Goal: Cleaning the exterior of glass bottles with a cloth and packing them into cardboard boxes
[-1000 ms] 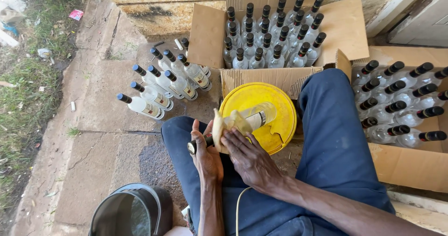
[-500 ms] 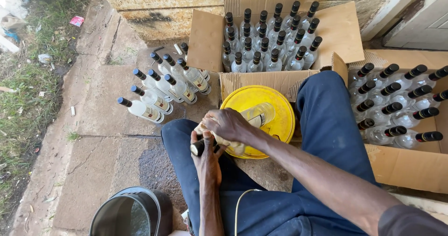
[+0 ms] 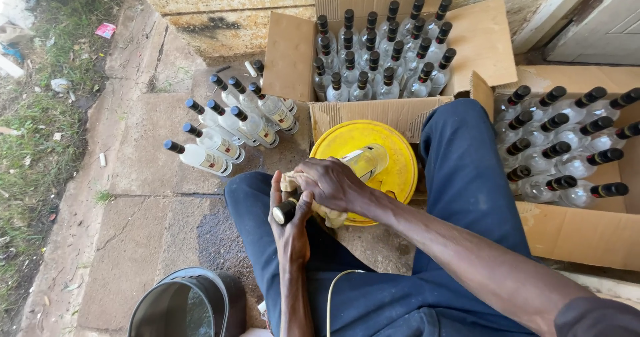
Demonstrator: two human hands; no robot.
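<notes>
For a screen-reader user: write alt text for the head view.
A seated person's left hand grips the black-capped neck of a clear bottle while the right hand rubs it with a cloth over a yellow lid. Boxes of bottles stand around.

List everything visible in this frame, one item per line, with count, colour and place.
held bottle: one, clear glass with black cap, lying across the yellow lid
cloth: one, pale, wrapped around the held bottle under the hands
yellow lid: one, round, between the knees
loose bottles: about nine, clear with black caps, lying on the paving at left
back carton: one, brown cardboard, full of upright capped bottles
right carton: one, brown cardboard, capped bottles lying inside
bucket: one, dark, bottom left
left hand: at the bottle's cap end
right hand: over the cloth
</notes>
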